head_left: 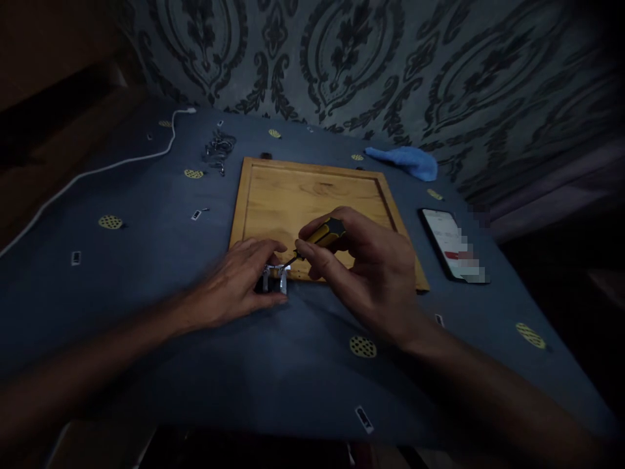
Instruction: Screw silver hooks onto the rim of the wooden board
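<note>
My right hand [371,267] is closed round a yellow-and-black screwdriver [326,236], its tip pointing left and down at a small shiny metal part [274,275]. My left hand [239,283] pinches that metal part from the left, at the near edge of a wooden tray [273,189]. The part sits on the blue cloth-covered table [146,260], just in front of the tray's rim. The part is partly hidden by my fingers and the picture is dim.
A phone [446,244] with a lit screen lies to the right of the tray. A blue cloth [405,160] lies at the back right. A white cable [122,163] runs along the left. A heap of small metal pieces [219,146] lies behind the tray's left corner.
</note>
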